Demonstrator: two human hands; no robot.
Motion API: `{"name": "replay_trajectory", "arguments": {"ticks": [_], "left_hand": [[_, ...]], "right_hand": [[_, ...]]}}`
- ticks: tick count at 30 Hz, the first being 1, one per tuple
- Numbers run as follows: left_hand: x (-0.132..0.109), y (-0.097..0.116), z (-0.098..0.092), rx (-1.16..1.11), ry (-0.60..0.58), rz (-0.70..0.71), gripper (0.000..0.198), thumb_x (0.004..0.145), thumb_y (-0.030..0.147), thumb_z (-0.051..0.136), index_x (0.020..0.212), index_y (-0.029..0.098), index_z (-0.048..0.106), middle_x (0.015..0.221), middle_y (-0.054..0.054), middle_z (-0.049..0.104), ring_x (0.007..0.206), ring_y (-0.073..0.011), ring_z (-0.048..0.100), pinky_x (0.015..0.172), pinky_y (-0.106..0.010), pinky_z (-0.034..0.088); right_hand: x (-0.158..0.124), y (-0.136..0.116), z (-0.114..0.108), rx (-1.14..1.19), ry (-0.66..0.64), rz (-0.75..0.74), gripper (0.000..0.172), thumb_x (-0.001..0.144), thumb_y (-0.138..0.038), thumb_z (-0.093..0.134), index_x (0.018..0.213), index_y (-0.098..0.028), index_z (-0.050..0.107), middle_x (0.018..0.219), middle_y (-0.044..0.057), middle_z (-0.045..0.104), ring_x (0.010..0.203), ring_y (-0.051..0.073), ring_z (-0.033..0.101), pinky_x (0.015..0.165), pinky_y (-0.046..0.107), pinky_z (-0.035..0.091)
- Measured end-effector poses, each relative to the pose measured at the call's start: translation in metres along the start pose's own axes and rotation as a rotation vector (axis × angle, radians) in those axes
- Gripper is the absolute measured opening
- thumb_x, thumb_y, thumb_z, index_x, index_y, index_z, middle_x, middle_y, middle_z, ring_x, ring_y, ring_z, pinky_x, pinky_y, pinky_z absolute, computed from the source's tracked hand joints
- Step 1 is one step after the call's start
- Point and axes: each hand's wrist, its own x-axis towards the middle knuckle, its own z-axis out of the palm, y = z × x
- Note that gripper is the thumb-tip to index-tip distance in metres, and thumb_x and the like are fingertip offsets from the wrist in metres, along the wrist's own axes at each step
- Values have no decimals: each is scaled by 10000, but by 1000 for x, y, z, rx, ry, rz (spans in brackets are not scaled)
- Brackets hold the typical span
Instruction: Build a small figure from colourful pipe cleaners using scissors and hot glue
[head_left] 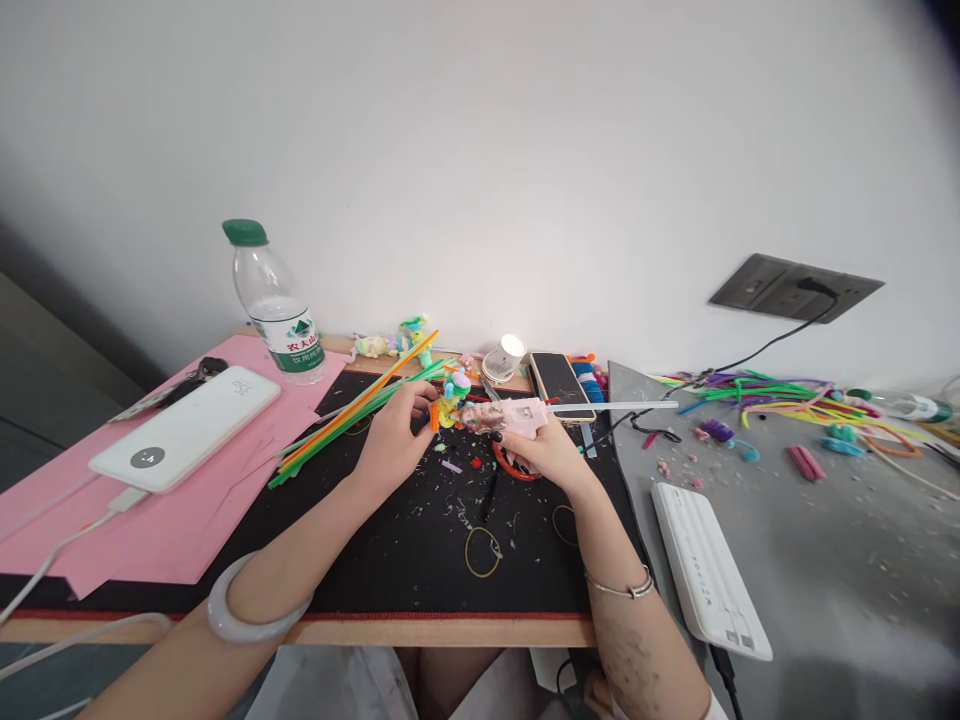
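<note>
Pink glue gun (517, 417) clasped in right hand (551, 452), nozzle against pipe-cleaner figure (450, 398) pinched by left hand (394, 435). Gluing step; next move calls for steady pressure.

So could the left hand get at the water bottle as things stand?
Probably yes, once it lets go: the left hand holds a small colourful craft piece, and only loose straws lie between it and the bottle.

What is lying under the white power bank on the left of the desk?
The power bank rests on pink paper sheets, which overlap the black mat. A dark object pokes out behind its far end; whatever lies directly beneath the power bank is covered.
</note>
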Motion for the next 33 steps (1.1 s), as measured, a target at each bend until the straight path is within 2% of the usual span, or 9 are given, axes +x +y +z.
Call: {"name": "replay_trajectory", "arguments": {"ticks": [8, 12, 17, 26, 33], "left_hand": [[-1, -5, 2, -9, 14, 21, 269, 769, 182, 580, 1028, 228, 519, 1007, -16, 621, 830, -158, 615, 772, -323, 523], [0, -4, 1, -7, 14, 26, 270, 768, 172, 581, 1025, 230, 519, 994, -13, 620, 818, -153, 614, 772, -319, 523], [0, -5, 2, -20, 15, 16, 270, 764, 171, 585, 1018, 228, 514, 999, -14, 620, 811, -152, 615, 760, -314, 527], [-1, -7, 2, -33, 19, 14, 269, 751, 151, 584, 996, 228, 503, 1003, -16, 617, 807, -152, 614, 746, -310, 528], [0, -6, 2, -38, 18, 6, 264, 750, 149, 579, 991, 228, 505, 999, -15, 617, 806, -150, 615, 747, -307, 530]], "right_hand": [[-1, -2, 0, -85, 20, -68, 315, 752, -355, 641, 956, -115, 646, 513, -37, 532, 450, 90, 425, 441, 206, 349], [-1, -3, 0, -129, 47, -64, 266, 746, -357, 638, 882, -129, 637, 498, -37, 530, 438, 92, 422, 435, 208, 349], [-1, -1, -1, -171, 51, -44, 218, 752, -362, 622, 700, -160, 562, 492, -25, 549, 415, 94, 435, 418, 210, 347], [-3, -5, 0, -117, -4, 8, 221, 758, -363, 608, 662, -177, 538, 465, -25, 550, 354, 100, 455, 344, 200, 338], [-3, -5, 0, -150, 4, 1, 245, 772, -356, 598, 623, -176, 524, 450, -20, 549, 355, 99, 470, 352, 195, 345]]}}
